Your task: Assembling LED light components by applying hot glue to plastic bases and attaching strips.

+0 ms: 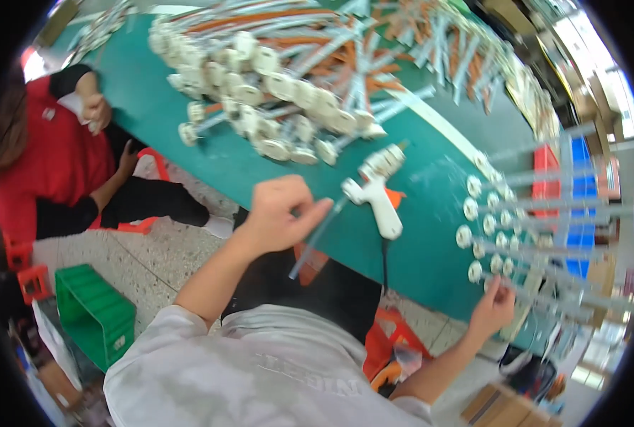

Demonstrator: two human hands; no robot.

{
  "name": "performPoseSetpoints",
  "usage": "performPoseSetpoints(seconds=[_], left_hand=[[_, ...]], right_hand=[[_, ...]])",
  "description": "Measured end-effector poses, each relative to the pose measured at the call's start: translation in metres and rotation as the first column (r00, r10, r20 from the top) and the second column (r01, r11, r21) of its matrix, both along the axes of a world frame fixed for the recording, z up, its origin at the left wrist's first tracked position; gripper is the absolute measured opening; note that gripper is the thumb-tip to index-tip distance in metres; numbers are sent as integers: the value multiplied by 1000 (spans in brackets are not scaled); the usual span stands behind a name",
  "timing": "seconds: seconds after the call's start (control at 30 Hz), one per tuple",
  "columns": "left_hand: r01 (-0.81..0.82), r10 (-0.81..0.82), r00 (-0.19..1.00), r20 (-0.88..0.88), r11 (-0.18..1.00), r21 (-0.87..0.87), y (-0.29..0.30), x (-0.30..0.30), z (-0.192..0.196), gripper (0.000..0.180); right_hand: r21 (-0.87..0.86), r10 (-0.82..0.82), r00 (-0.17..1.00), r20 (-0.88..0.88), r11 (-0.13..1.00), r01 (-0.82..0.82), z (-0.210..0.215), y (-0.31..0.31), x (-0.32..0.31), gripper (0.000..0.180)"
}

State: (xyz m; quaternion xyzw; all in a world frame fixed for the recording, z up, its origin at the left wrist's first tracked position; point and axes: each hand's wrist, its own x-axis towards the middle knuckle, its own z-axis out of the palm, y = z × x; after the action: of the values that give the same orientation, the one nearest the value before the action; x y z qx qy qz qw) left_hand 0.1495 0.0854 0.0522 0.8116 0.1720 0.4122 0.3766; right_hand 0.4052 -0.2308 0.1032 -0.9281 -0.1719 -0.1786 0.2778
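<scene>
My left hand (283, 212) is closed around the upper end of a thin clear tube (315, 240), which slants down over the near edge of the green table (431, 249). Just to its right a white glue gun (378, 191) lies on the table, its black cord dropping off the edge. My right hand (493, 307) is at the near side of a stack of clear tubes with round white end caps (495, 220). Its fingers are pinched on the end of one tube in that stack.
A large heap of white-capped tubes with orange pieces (281, 78) covers the far table. A person in a red top (54, 156) sits at the left. A green crate (93, 313) and orange stools (395, 341) stand on the floor. Blue and red crates (577, 192) are at the right.
</scene>
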Motion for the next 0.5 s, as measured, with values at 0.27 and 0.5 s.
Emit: performPoseSetpoints(seconds=[0.27, 0.5], left_hand=[[0, 3, 994, 110, 999, -32, -1, -7, 1, 33], [47, -29, 975, 220, 996, -77, 6, -15, -2, 32]], right_hand=[[113, 28, 999, -36, 993, -23, 12, -10, -9, 29], [-17, -21, 997, -76, 1000, 20, 18, 14, -85, 22]])
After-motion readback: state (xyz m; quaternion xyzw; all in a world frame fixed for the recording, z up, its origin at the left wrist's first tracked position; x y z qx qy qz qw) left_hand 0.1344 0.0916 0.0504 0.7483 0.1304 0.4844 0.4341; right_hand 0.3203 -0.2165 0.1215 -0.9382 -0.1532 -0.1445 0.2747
